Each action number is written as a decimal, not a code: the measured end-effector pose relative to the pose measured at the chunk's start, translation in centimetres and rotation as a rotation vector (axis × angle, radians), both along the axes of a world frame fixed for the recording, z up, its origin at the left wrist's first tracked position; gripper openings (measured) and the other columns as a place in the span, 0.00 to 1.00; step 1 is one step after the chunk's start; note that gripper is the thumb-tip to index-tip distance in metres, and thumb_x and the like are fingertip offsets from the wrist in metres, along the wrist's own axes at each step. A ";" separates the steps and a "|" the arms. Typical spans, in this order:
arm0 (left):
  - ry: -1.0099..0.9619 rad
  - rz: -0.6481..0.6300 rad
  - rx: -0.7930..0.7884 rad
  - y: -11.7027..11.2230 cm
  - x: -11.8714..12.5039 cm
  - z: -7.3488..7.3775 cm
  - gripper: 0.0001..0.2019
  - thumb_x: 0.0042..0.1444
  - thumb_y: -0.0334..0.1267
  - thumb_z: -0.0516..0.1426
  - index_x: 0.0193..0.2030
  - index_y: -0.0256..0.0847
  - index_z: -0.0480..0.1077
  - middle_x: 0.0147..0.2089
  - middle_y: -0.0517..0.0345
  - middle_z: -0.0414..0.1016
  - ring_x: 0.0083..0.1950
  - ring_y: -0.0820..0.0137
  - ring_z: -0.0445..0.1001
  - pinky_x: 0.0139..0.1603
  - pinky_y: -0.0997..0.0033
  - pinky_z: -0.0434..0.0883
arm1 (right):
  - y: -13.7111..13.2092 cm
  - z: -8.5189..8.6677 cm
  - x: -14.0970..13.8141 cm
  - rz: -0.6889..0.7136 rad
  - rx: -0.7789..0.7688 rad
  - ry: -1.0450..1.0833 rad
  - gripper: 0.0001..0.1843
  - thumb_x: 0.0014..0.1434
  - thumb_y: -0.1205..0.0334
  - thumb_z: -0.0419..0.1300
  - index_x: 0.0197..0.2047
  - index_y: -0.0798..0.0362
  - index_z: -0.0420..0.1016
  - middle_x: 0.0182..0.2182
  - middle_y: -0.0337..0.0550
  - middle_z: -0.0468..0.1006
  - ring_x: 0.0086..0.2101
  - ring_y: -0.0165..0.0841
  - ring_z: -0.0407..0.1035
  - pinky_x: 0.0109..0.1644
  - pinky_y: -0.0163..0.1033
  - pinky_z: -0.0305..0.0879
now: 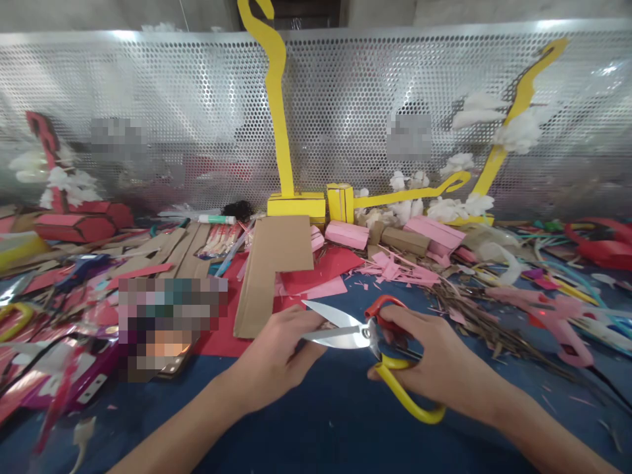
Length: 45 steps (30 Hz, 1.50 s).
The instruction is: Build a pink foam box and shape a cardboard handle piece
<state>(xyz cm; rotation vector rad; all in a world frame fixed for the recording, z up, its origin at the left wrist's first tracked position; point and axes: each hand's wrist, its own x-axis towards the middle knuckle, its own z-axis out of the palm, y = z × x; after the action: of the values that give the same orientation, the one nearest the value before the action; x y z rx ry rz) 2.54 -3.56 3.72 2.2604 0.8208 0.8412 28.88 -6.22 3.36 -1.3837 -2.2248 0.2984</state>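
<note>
My right hand (437,365) grips the handles of a pair of scissors (363,336), one handle red, the other yellow. The steel blades are spread apart and point left. My left hand (276,359) is closed at the blade tips, its fingers curled around something I cannot make out. Both hands hover over the blue tabletop (320,421). A brown L-shaped cardboard piece (271,263) lies just beyond my left hand, on red and pink paper sheets (326,270).
A perforated metal panel (197,112) walls the back. Yellow cardboard figures (279,118) with white cotton tufts stand on yellow boxes. Pink boxes (434,234), paper scraps, twigs (474,316), a pink glue gun (557,316) and red cardboard shapes (79,220) crowd the table.
</note>
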 end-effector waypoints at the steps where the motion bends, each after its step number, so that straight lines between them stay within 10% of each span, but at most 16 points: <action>1: 0.011 0.009 0.002 0.0 0.0 0.0 0.12 0.68 0.36 0.51 0.40 0.39 0.75 0.37 0.52 0.79 0.38 0.67 0.74 0.39 0.66 0.69 | 0.0 -0.1 0.0 -0.002 -0.001 -0.006 0.23 0.49 0.44 0.74 0.37 0.48 0.70 0.26 0.34 0.74 0.25 0.31 0.63 0.28 0.36 0.62; 20: -0.075 0.033 -0.231 0.0 0.4 -0.3 0.13 0.71 0.44 0.48 0.44 0.40 0.70 0.38 0.56 0.79 0.33 0.71 0.73 0.35 0.71 0.68 | 0.9 -1.2 -0.5 -0.099 -0.271 0.326 0.25 0.50 0.47 0.73 0.25 0.52 0.62 0.21 0.29 0.57 0.24 0.26 0.49 0.26 0.32 0.51; 31: 0.313 0.116 0.069 0.7 1.5 -1.7 0.08 0.67 0.39 0.53 0.36 0.42 0.68 0.33 0.60 0.74 0.33 0.68 0.73 0.31 0.70 0.60 | 1.7 -2.3 -2.2 0.018 -0.462 0.787 0.20 0.52 0.50 0.73 0.38 0.53 0.72 0.28 0.33 0.66 0.28 0.27 0.57 0.31 0.34 0.55; 34: 0.302 0.103 0.074 0.6 1.7 -1.8 0.06 0.67 0.39 0.54 0.40 0.43 0.71 0.36 0.59 0.77 0.36 0.66 0.75 0.35 0.68 0.65 | 1.8 -2.7 -2.2 0.064 -0.460 0.781 0.18 0.53 0.53 0.72 0.34 0.54 0.71 0.27 0.33 0.66 0.28 0.26 0.56 0.31 0.34 0.53; 38: -0.043 0.415 0.158 1.4 1.6 -2.0 0.21 0.57 0.42 0.65 0.56 0.47 0.68 0.55 0.51 0.74 0.57 0.56 0.73 0.58 0.53 0.68 | 2.2 -3.4 -2.1 0.016 -0.437 0.904 0.18 0.52 0.55 0.74 0.32 0.54 0.69 0.24 0.30 0.63 0.24 0.24 0.53 0.27 0.33 0.48; 41: -0.486 0.523 -0.065 2.2 1.8 -2.5 0.33 0.51 0.46 0.69 0.62 0.46 0.61 0.61 0.47 0.68 0.57 0.59 0.73 0.54 0.58 0.73 | 2.4 -3.7 -2.3 -0.018 -0.459 1.102 0.19 0.53 0.52 0.73 0.34 0.53 0.68 0.21 0.28 0.62 0.20 0.21 0.50 0.25 0.33 0.45; 45: -0.576 0.203 -0.611 1.9 2.7 -3.3 0.23 0.56 0.50 0.66 0.50 0.38 0.67 0.41 0.54 0.74 0.35 0.70 0.75 0.31 0.72 0.72 | 2.3 -3.7 -2.6 0.014 -0.495 1.237 0.20 0.51 0.54 0.74 0.33 0.53 0.68 0.23 0.31 0.69 0.18 0.20 0.53 0.23 0.33 0.46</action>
<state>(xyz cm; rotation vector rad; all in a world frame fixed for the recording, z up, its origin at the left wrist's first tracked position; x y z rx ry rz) 5.25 -1.71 0.43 1.3267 0.8792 1.0814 26.28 -3.87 -0.33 -0.9210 -1.1305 1.3425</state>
